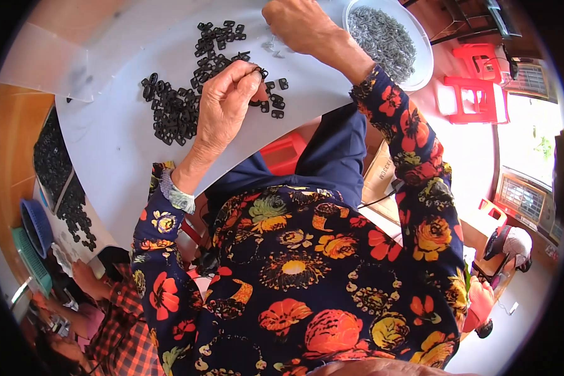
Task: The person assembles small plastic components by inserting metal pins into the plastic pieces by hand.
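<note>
Far left: green basket (32, 260) beside a blue basket (36, 225), more black parts (75, 210) nearby. Co-worker in a checked shirt (128, 307) at lower left. White desk (106, 150), curved edge, takes up the upper middle. On it, a spread-out pile of small black parts (174, 113), left of and beyond the left hand (222, 106). Left fingers pinch one black piece (261, 73) at their tips, above the desk. A few loose black parts (277, 100) lie just right of that hand. Small clear bits (274, 47) sit near the right hand (304, 26). Right fingers curled, tips at the upper edge; cannot tell if they grip anything. Round white tub (425, 59) right of it, full of clear pieces (381, 41). Red stools (476, 100) far right.
</note>
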Available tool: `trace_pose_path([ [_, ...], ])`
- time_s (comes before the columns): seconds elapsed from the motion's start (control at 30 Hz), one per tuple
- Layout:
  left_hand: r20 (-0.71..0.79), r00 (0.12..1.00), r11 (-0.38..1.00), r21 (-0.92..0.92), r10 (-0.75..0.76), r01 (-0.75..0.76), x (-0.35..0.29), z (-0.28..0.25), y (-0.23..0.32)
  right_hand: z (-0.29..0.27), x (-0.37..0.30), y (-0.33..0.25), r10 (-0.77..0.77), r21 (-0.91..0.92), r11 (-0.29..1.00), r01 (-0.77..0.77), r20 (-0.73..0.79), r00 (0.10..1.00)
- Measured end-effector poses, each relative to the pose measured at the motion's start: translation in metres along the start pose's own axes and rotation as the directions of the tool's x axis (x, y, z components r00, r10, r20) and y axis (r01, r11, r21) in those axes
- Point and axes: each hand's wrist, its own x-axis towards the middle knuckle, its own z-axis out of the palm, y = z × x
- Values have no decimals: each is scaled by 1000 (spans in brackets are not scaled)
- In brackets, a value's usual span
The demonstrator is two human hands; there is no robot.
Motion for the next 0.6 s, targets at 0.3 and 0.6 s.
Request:
trace_pose_path([
  [0.3,-11,998,994,-91,-63,62,3,-2,4,-66,12,-37,377,214,855,-473,368,850],
  [0.6,39,996,994,-77,-77,80,9,10,2,-37,-65,-57,571,874,72,-480,358,738],
])
